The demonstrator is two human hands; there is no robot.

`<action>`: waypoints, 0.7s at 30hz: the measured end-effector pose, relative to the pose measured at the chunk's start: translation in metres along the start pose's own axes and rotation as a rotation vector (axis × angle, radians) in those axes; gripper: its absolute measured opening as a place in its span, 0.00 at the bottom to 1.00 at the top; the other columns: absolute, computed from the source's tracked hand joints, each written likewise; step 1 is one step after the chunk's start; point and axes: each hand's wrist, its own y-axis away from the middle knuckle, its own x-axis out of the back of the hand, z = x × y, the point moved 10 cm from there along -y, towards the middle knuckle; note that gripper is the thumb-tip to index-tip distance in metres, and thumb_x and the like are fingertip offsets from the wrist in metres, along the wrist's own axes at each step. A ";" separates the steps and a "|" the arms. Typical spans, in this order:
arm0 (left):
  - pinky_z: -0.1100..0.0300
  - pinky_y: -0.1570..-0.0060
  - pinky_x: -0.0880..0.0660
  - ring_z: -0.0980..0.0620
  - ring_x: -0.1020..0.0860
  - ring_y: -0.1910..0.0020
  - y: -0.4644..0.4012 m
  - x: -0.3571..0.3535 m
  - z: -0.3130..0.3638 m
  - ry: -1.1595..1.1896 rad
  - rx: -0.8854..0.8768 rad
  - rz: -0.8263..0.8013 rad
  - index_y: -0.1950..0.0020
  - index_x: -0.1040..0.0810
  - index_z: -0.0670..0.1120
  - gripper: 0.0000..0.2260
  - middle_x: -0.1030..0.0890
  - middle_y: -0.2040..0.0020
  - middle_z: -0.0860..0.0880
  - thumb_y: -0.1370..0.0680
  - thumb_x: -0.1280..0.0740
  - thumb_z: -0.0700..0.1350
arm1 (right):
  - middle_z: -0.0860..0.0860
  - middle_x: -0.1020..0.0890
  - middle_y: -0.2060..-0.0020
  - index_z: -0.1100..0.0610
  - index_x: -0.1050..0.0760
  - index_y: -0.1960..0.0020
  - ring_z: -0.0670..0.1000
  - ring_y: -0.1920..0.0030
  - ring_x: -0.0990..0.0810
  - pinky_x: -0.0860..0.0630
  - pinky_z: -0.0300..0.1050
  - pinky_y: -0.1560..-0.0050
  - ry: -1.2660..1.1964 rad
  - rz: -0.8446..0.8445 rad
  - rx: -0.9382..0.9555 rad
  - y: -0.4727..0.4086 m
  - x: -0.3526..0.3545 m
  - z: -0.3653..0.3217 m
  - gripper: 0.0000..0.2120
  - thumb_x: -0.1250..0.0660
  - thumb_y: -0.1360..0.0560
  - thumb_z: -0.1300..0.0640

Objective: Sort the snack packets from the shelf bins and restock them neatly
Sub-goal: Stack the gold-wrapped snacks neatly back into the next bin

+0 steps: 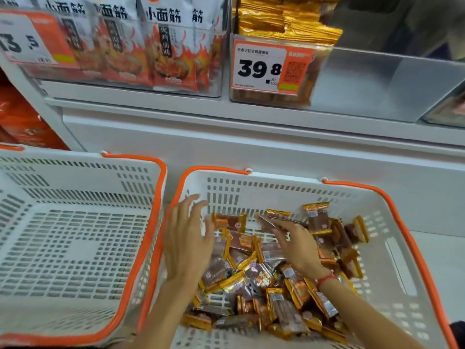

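Observation:
A heap of small gold-edged snack packets lies loose in the right white basket with an orange rim. My left hand hovers over the basket's left side, fingers spread and straight, holding nothing. My right hand reaches across the heap, palm down, fingers extended onto a packet near the basket's far wall. A red cord circles that wrist. Above, a clear shelf bin holds more gold packets stacked at its left end.
A second white basket with an orange rim stands to the left, holding nothing. The upper shelf carries white and red flame-print bags behind price tags reading 39.8 and 13.5. Orange boxes sit far left.

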 end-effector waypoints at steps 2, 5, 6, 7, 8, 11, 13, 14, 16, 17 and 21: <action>0.66 0.52 0.28 0.56 0.23 0.45 0.016 -0.046 0.011 0.273 0.173 -0.314 0.37 0.24 0.51 0.15 0.22 0.41 0.56 0.20 0.38 0.55 | 0.42 0.17 0.49 0.48 0.21 0.38 0.43 0.51 0.19 0.20 0.38 0.54 -0.156 0.149 0.074 0.012 0.029 -0.024 0.14 0.33 0.23 0.50; 0.65 0.49 0.29 0.57 0.24 0.40 0.046 -0.099 0.039 0.919 0.469 -0.677 0.33 0.28 0.55 0.23 0.24 0.36 0.57 0.24 0.38 0.65 | 0.39 0.20 0.49 0.47 0.21 0.39 0.37 0.50 0.24 0.28 0.27 0.50 -0.241 0.209 0.212 0.033 0.050 -0.062 0.14 0.30 0.24 0.51; 0.61 0.46 0.26 0.55 0.22 0.41 0.048 -0.105 0.041 1.070 0.528 -0.672 0.38 0.25 0.56 0.17 0.21 0.40 0.55 0.23 0.38 0.62 | 0.37 0.21 0.48 0.46 0.22 0.38 0.36 0.49 0.25 0.31 0.25 0.49 -0.231 0.170 0.257 0.038 0.048 -0.071 0.15 0.30 0.25 0.50; 0.58 0.47 0.24 0.53 0.19 0.46 0.048 -0.105 0.037 1.154 0.581 -0.626 0.42 0.23 0.55 0.11 0.18 0.45 0.52 0.22 0.37 0.57 | 0.36 0.22 0.46 0.44 0.23 0.37 0.35 0.47 0.27 0.33 0.24 0.48 -0.219 0.098 0.287 0.042 0.040 -0.078 0.16 0.31 0.25 0.47; 0.55 0.49 0.22 0.50 0.17 0.51 0.047 -0.106 0.029 1.174 0.623 -0.562 0.44 0.23 0.53 0.09 0.16 0.49 0.49 0.20 0.38 0.53 | 0.35 0.24 0.44 0.42 0.24 0.36 0.35 0.44 0.28 0.34 0.24 0.47 -0.211 0.012 0.304 0.045 0.029 -0.080 0.17 0.33 0.24 0.44; 0.59 0.54 0.20 0.51 0.16 0.58 0.047 -0.108 0.001 1.104 0.702 -0.488 0.42 0.25 0.48 0.08 0.15 0.56 0.46 0.19 0.38 0.49 | 0.39 0.27 0.35 0.44 0.31 0.29 0.38 0.36 0.30 0.32 0.32 0.40 -0.230 -0.135 0.275 0.048 0.000 -0.066 0.21 0.41 0.20 0.41; 0.68 0.63 0.23 0.54 0.16 0.62 0.046 -0.109 -0.009 1.111 0.739 -0.486 0.45 0.26 0.48 0.05 0.16 0.60 0.47 0.19 0.37 0.47 | 0.45 0.27 0.32 0.48 0.34 0.28 0.45 0.33 0.29 0.30 0.40 0.37 -0.214 -0.146 0.110 0.039 -0.014 -0.034 0.21 0.41 0.19 0.46; 0.68 0.63 0.23 0.54 0.16 0.61 0.045 -0.109 -0.013 1.092 0.747 -0.489 0.44 0.25 0.49 0.06 0.16 0.58 0.47 0.20 0.36 0.47 | 0.48 0.27 0.33 0.49 0.35 0.28 0.49 0.34 0.28 0.28 0.43 0.38 -0.161 -0.151 0.015 0.032 -0.022 -0.014 0.20 0.40 0.19 0.51; 0.63 0.56 0.24 0.53 0.17 0.55 0.045 -0.110 -0.018 1.049 0.751 -0.498 0.45 0.23 0.52 0.06 0.16 0.54 0.50 0.22 0.33 0.49 | 0.53 0.25 0.35 0.52 0.36 0.28 0.54 0.36 0.26 0.25 0.47 0.42 -0.021 -0.236 -0.132 0.021 -0.042 0.017 0.22 0.39 0.21 0.58; 0.61 0.55 0.25 0.52 0.18 0.52 0.045 -0.111 -0.020 1.046 0.760 -0.495 0.46 0.22 0.53 0.06 0.17 0.53 0.51 0.22 0.32 0.49 | 0.55 0.24 0.36 0.54 0.37 0.28 0.56 0.37 0.26 0.25 0.48 0.43 0.058 -0.311 -0.157 0.017 -0.054 0.027 0.23 0.39 0.21 0.58; 0.64 0.60 0.23 0.52 0.18 0.53 0.056 -0.120 -0.027 1.158 0.911 -0.536 0.45 0.25 0.49 0.06 0.18 0.50 0.48 0.21 0.34 0.47 | 0.53 0.25 0.36 0.53 0.39 0.28 0.56 0.33 0.31 0.35 0.51 0.33 0.393 -0.547 -0.099 0.019 -0.087 0.048 0.27 0.35 0.23 0.51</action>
